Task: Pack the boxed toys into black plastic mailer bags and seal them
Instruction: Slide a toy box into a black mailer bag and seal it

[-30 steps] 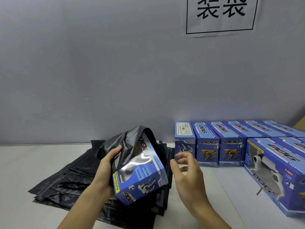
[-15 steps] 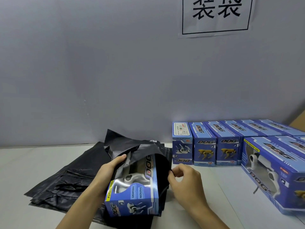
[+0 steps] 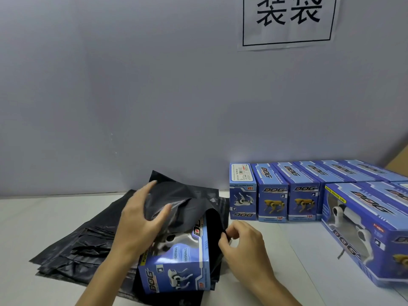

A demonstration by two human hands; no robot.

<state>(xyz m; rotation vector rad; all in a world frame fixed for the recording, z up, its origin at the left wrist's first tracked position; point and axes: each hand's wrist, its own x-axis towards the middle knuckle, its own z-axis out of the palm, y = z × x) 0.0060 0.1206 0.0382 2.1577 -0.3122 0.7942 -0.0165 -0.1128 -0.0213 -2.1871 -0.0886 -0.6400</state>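
Box [image 3: 176, 263] lay on the bag stack [image 3: 72, 244] w/ its far end inside the bag [image 3: 187, 202], near end not yet covered. Left hand [image 3: 141, 219] gripped the bag's upper flap, thumb under, fingers over, prob. to keep the mouth wide. Right hand [image 3: 245, 244] pinched the mouth's right edge, likely to draw it down over the box. Spare boxes [image 3: 287, 195] waited on the right.

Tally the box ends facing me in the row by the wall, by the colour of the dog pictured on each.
White-dog box end: 1
Yellow-dog box ends: 2
Total: 3
The ends of the boxes further right in that row are hidden behind the front boxes.
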